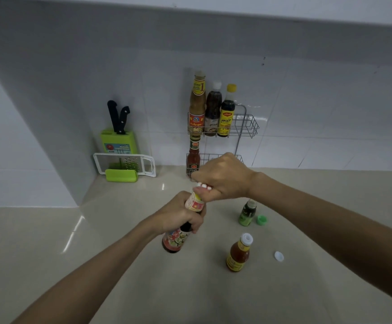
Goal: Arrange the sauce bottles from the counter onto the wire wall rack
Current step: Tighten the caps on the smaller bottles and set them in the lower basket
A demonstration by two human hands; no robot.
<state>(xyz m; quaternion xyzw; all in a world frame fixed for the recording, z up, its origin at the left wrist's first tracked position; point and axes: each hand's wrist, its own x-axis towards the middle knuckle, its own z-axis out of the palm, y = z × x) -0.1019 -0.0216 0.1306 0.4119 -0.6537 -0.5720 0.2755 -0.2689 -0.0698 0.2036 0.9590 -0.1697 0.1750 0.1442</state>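
My left hand (181, 212) grips the neck of a dark sauce bottle (175, 242) with a red label, held above the counter. My right hand (223, 177) is closed over its white cap (203, 185) at the top. The wire wall rack (248, 126) hangs on the tiles behind. Its upper shelf holds three bottles: a tan one (197, 104), a dark one with a white cap (213, 108) and a yellow-capped one (227, 111). A red chilli sauce bottle (193, 155) stands on the lower shelf. On the counter stand a small green bottle (247, 212) without a cap and an orange sauce bottle (238, 252).
A loose green cap (261, 219) lies beside the green bottle and a loose white cap (279, 256) lies to the right of the orange bottle. A green knife block (117, 141) with two knives and a white grater (124, 163) stand in the left corner of the beige counter (120, 265).
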